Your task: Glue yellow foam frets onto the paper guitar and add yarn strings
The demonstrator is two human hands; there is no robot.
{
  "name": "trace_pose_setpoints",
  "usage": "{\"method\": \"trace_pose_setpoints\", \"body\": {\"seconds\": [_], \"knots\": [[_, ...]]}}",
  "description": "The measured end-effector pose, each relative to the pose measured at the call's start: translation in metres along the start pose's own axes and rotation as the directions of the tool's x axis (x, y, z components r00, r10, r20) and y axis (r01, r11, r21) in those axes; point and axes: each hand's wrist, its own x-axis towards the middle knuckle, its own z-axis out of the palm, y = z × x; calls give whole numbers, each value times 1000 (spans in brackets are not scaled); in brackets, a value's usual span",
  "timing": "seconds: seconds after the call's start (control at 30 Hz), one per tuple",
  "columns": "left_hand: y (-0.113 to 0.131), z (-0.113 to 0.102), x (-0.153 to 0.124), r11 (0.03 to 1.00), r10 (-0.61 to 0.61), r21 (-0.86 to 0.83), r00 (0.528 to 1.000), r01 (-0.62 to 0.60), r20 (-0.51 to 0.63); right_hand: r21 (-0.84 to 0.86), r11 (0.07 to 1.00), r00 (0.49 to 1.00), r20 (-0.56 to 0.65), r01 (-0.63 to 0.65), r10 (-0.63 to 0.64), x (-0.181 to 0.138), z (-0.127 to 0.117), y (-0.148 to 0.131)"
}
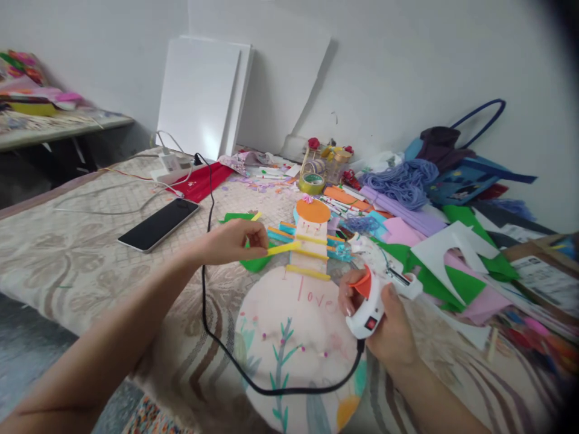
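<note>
My left hand (244, 241) pinches a yellow craft stick (284, 248), whose far end reaches over a white paper strip (312, 230). Yellow and blue sticks cross that strip, and an orange oval (313, 211) tops it. My right hand (389, 319) grips a white glue gun (367, 310) with an orange trigger; its nozzle points away to the right. Below the strip lies a round white card (298, 337) with drawn plants and the word "love". The glue gun's black cord (289, 392) loops across the card. Green paper (256, 262) lies partly behind my left hand.
A black-screened phone (159, 224) and a power strip (166, 166) with cables lie at left. Green tape (312, 182), blue yarn (402, 181) and a blue basket (465, 178) stand at the back. Cut paper (452, 259) covers the right side. White boards (199, 96) lean on the wall.
</note>
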Motion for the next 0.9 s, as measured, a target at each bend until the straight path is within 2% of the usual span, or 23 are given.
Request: {"method": "trace_pose_setpoints", "body": {"seconds": [0.1,0.23,0.37,0.67,0.9], "knots": [[30,21,9,992,93,77,989,-102,113,-17,1000,1000,14,24,-24,-1,3,-6],[49,46,13,957,100,249,977,-146,188,-25,999,999,25,23,-23,-6,2,-13],[51,56,6,942,85,306,979,-140,184,-27,999,1000,2,31,-31,-12,-3,-14],[48,65,-3,939,103,303,974,-162,200,4,1000,1000,-15,25,-25,-13,-3,-7],[47,65,-7,941,112,294,975,-166,193,-10,1000,1000,-27,1,-2,-13,-7,-3]]}}
